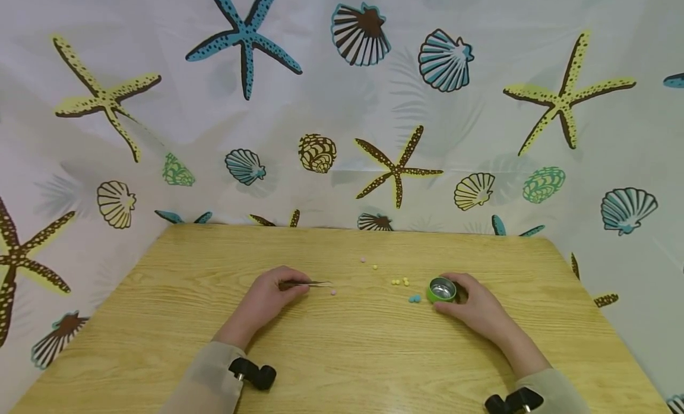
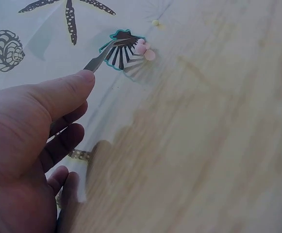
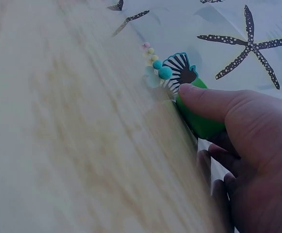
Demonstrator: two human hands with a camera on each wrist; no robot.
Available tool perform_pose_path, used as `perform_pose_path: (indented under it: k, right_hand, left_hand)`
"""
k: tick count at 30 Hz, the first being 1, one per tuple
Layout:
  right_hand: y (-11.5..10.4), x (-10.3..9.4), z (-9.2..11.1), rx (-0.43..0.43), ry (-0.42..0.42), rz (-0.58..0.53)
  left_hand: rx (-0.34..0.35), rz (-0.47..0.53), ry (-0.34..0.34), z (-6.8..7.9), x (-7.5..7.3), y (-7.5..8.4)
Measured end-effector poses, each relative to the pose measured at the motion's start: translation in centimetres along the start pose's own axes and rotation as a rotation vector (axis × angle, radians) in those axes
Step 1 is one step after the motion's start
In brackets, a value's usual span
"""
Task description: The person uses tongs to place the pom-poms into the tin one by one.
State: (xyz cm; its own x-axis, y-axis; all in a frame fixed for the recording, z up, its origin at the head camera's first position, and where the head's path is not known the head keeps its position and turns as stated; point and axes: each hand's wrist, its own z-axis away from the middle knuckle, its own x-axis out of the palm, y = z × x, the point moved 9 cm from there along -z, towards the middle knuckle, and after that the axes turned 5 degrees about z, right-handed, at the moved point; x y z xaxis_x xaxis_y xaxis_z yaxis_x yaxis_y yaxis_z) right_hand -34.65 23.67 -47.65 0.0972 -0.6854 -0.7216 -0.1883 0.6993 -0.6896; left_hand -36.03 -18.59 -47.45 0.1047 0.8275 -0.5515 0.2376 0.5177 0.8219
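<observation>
My left hand (image 1: 275, 295) pinches metal tweezers (image 1: 320, 284) between thumb and fingers, their tips pointing right. Just below the tips, a small pink bead (image 1: 333, 293) lies on the wooden table; the left wrist view also shows the pink bead (image 2: 141, 47) close by the tips. On the right, my right hand (image 1: 477, 304) holds a small round tin (image 1: 442, 289), green outside and shiny silver inside, with its opening facing up. Blue beads (image 1: 414, 299) lie just left of the tin. In the right wrist view the green side (image 3: 201, 114) shows under the thumb.
Several yellow beads (image 1: 399, 281) sit in a small group left of the tin. Farther back are a single yellow bead (image 1: 375, 267) and another pink bead (image 1: 363, 260). A cloth (image 1: 342, 105) printed with shells and starfish hangs behind the wooden table (image 1: 342, 354) and along its sides.
</observation>
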Motion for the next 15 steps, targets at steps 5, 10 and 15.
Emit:
perform_pose_path:
  k: [5, 10, 15]
  right_hand:
    - [-0.12, 0.19, 0.09, 0.0, -0.016, 0.005]
    - [-0.19, 0.21, 0.12, 0.002, -0.021, 0.002]
    - [-0.29, 0.21, 0.14, -0.01, -0.027, -0.004]
  left_hand:
    - [-0.008, 0.007, -0.009, 0.09, 0.16, -0.24]
    - [-0.002, 0.012, -0.016, 0.09, 0.19, -0.13]
    - [0.0, 0.003, -0.02, 0.08, 0.17, 0.09]
